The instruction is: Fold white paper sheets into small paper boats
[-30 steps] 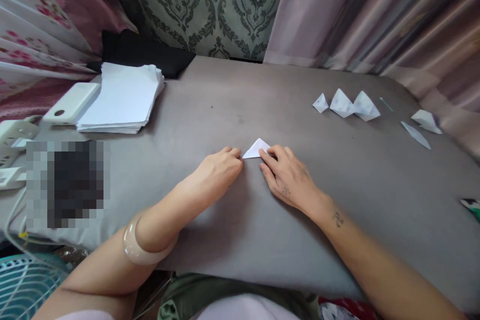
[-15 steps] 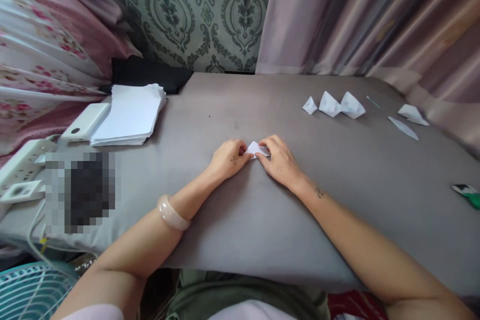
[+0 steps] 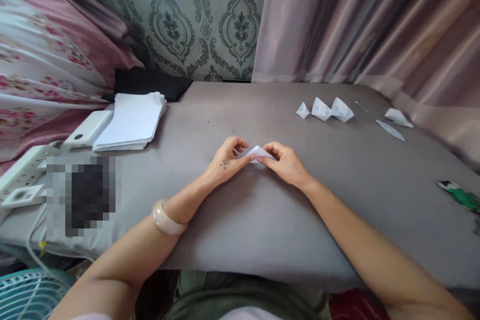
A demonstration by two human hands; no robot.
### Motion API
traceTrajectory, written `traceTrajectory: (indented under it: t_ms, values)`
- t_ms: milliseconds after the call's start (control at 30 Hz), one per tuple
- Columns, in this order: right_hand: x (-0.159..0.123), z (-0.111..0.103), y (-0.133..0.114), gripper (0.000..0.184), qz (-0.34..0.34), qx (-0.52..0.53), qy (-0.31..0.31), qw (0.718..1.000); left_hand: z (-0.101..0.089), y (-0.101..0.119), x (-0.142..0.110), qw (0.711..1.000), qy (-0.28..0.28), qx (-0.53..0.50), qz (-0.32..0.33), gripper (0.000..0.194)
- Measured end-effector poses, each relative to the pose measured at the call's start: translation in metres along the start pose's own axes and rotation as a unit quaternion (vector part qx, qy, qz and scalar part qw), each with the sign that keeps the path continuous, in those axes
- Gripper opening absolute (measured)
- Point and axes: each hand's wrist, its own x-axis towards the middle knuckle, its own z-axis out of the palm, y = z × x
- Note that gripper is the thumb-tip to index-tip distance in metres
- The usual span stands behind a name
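Note:
A small folded white paper piece [image 3: 257, 152] sits between my two hands at the middle of the grey table [image 3: 337, 180]. My left hand [image 3: 227, 160] pinches its left corner with thumb and fingertips, the other fingers curled. My right hand [image 3: 285, 162] pinches its right side, fingers closed on it. The paper looks lifted slightly off the surface. A pale bangle [image 3: 165, 220] circles my left wrist.
A stack of white sheets [image 3: 129, 120] and a white power bank [image 3: 88, 128] lie at the back left, beside a power strip [image 3: 22, 172]. Several folded paper pieces [image 3: 324, 109] rest at the back right, two more [image 3: 393, 122] further right. A green object [image 3: 459, 195] lies at the right edge.
The paper piece went from lying flat under my fingertips to being pinched from both sides and raised a little. The camera tilted up.

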Motion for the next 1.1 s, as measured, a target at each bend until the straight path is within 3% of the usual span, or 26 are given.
traceTrajectory:
  t_ms: [167, 333, 500, 600, 700, 900, 1000, 1100]
  values:
    - [-0.004, -0.004, -0.012, 0.022, 0.012, -0.004, -0.009, 1.0, 0.0, 0.012, -0.004, 0.986, -0.086, -0.137, -0.027, 0.033]
    - [-0.01, -0.002, -0.023, 0.024, 0.007, 0.03, 0.013, 0.999, 0.002, 0.015, -0.007, 0.983, -0.014, -0.183, -0.008, 0.023]
    - [-0.014, 0.0, -0.03, 0.015, -0.009, 0.011, 0.071, 0.997, 0.003, 0.016, -0.007, 0.985, 0.008, -0.171, 0.019, 0.018]
    - [-0.015, 0.0, -0.03, 0.015, -0.009, 0.0, 0.079, 0.997, 0.005, 0.019, -0.008, 0.979, 0.001, -0.204, -0.013, 0.019]
    - [-0.014, 0.001, -0.026, 0.023, 0.015, 0.055, 0.07, 0.996, 0.005, 0.018, -0.007, 0.963, -0.002, -0.257, -0.076, 0.024]
    - [-0.01, 0.004, -0.019, 0.036, 0.058, 0.184, 0.067, 0.979, 0.006, 0.011, -0.003, 0.906, -0.055, -0.383, -0.174, 0.027]
    - [-0.007, 0.005, -0.018, 0.043, 0.079, 0.227, 0.096, 0.966, 0.006, 0.01, -0.003, 0.898, -0.051, -0.398, -0.179, 0.028]
    - [-0.007, 0.008, -0.018, 0.038, 0.082, 0.211, 0.162, 0.961, 0.008, 0.012, -0.003, 0.911, -0.007, -0.384, -0.154, 0.027]
